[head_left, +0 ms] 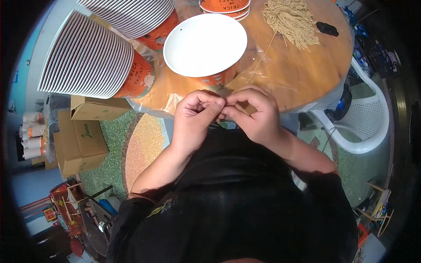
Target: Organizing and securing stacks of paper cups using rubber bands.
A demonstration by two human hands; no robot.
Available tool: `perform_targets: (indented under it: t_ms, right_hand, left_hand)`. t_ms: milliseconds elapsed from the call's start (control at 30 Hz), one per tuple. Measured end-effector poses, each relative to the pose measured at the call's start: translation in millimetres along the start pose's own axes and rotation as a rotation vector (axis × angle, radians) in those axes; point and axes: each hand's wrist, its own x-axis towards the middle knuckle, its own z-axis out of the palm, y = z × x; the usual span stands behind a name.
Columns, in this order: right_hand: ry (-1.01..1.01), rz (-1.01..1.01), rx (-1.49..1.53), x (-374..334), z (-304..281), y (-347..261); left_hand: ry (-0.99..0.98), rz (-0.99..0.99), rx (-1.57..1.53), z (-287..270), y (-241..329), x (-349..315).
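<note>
Just in front of my body, at the near edge of the table, both hands meet with their fingertips pinched together. My left hand (195, 111) has its thumb pressed on its curled fingers. Touching it, my right hand (258, 111) pinches thumb against forefinger. What they hold, if anything, is too small or hidden to make out. Beyond them stands an orange bucket (205, 44), its white inside facing me, with a small dark hole near the rim. A bundle of tan cord (291, 23) lies at the far right, one loose strand (264, 56) trailing toward my right hand.
Nested orange buckets in a tall stack (90, 57) lean at the left, beside another stack (131, 15). More buckets (224, 5) stand at the far edge. A black object (327, 29) lies by the cord. Cardboard boxes (83, 144) and a white plastic chair (364, 118) flank the round table (307, 79).
</note>
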Motion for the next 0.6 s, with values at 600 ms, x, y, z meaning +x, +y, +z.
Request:
perform_targets:
  t_ms: [600]
  right_hand:
    - [0.155,0.039,-0.029,-7,9,3]
  left_hand:
    - [0.020,0.087,0.158,7,-3,-4]
